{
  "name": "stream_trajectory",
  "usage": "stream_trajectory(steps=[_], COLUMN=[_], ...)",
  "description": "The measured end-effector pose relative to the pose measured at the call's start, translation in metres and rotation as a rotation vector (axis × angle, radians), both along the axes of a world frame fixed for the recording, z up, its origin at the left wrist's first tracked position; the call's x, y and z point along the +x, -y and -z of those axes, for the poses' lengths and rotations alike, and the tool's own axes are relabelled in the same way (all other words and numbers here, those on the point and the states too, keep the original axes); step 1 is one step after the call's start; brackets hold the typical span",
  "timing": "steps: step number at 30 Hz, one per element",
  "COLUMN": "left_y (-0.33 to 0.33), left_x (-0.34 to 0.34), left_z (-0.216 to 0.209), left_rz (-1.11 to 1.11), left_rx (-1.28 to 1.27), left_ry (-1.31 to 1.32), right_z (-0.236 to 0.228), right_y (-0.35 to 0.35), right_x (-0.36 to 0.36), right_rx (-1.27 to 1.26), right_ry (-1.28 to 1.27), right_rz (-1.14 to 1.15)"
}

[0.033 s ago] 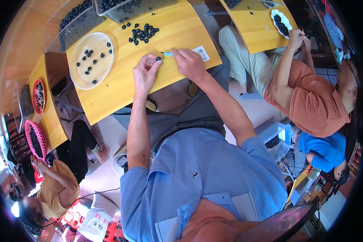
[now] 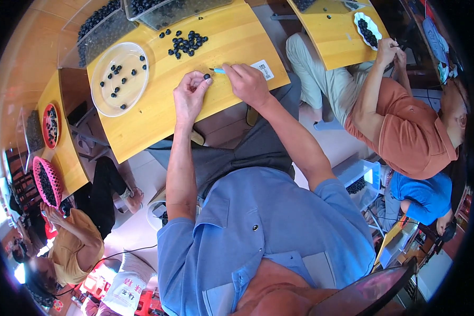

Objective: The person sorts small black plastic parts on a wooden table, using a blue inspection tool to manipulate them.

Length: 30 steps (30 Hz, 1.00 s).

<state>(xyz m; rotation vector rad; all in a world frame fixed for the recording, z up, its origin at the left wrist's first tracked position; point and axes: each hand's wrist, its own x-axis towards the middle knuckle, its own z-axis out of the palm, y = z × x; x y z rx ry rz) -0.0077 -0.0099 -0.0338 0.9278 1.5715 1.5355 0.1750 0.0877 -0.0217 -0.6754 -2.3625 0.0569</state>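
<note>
Over the near part of the yellow table (image 2: 158, 118), my left hand (image 2: 188, 96) pinches a small black ball (image 2: 207, 77), bead-like or berry-like, between thumb and fingertips. My right hand (image 2: 247, 84) is closed round a small blue-handled tool (image 2: 219, 70). Its thin dark tip points left toward the ball, with a small gap between them. Past my hands lies a loose heap of black balls (image 2: 189, 43). To the left, a round clear shallow dish (image 2: 101, 102) has several more scattered in it.
Clear bins (image 2: 166, 20) full of black balls stand at the far edge. A white printed card (image 2: 263, 69) lies right of my right hand. A person in an orange-brown shirt (image 2: 405, 126) works at the right table; another in yellow (image 2: 79, 245) sits left, by a pink basket (image 2: 48, 181).
</note>
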Motion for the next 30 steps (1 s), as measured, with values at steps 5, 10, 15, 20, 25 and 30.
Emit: stream_trajectory(steps=[5,10,15,20,25,30], left_y=[0.007,0.029,0.038,0.014,-0.029,-0.046], left_x=[-0.003,-0.06,-0.145,-0.117,-0.069,-0.069], left_z=[-0.01,-0.036,-0.059,-0.062,-0.039,-0.023], left_rz=[-0.097,-0.41,-0.585,-0.373,-0.148,-0.165], left_rx=[0.027,0.085,-0.071,-0.016,-0.076,-0.188], left_ry=[-0.041,-0.477,-0.726,-0.998,-0.977,-1.023], right_z=[0.004,0.002,0.0,0.002,0.002,0.002], right_y=[-0.002,-0.001,-0.003,-0.002,-0.001,-0.002], right_x=[-0.001,0.0,0.002,0.0,0.0,-0.001], right_rx=[0.007,-0.004,-0.012,-0.022,-0.041,-0.028], right_ry=[-0.05,-0.028,-0.036,-0.038,-0.029,-0.063], right_rz=[-0.015,0.002,-0.009,-0.005,0.001,-0.01])
